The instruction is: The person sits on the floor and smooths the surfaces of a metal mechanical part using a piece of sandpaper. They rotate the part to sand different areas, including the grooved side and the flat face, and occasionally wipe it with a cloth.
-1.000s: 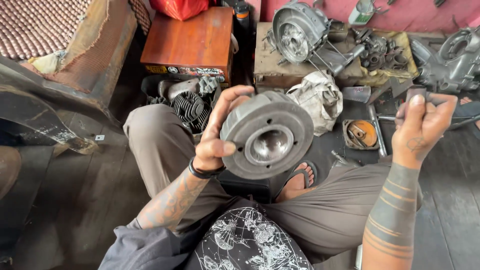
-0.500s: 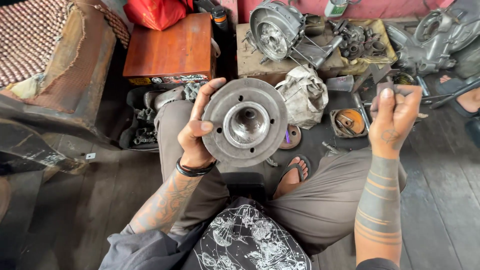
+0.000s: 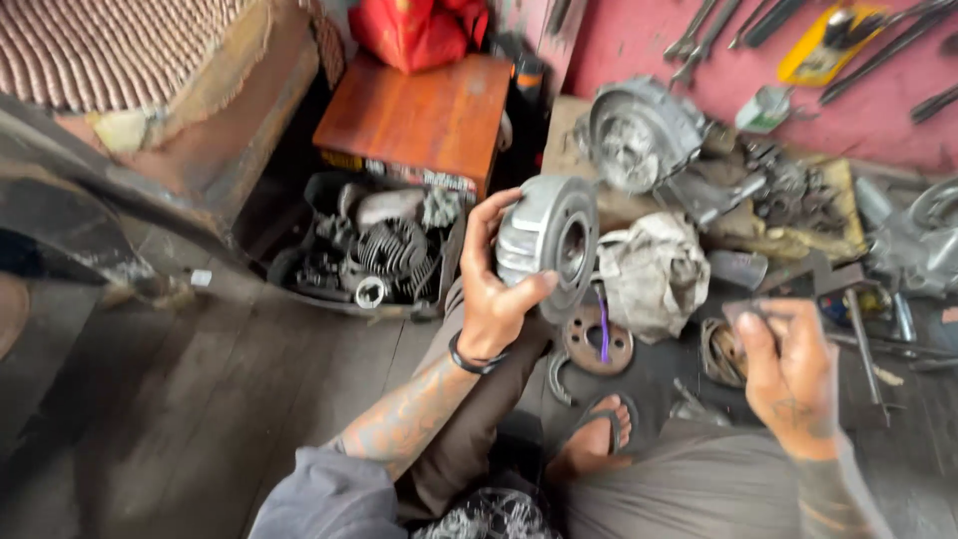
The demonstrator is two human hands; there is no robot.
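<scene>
One hub (image 3: 547,245), grey and ribbed, is held edge-on above the knees, clamped at its 7 o'clock rim by the left hand (image 3: 494,294) alone. Risk: a thumb-and-finger grip on a heavy casting may slip, dropping it onto the foot (image 3: 599,439) or the disc (image 3: 597,339) lying at 6 o'clock. The right hand (image 3: 790,374), at 4 o'clock, is closed on a thin dark tool (image 3: 758,311); blur hides its kind. The hub's far face is hidden. At 3 o'clock lies a rag (image 3: 654,274); the parts tray (image 3: 374,255) at 9 o'clock is dim.
</scene>
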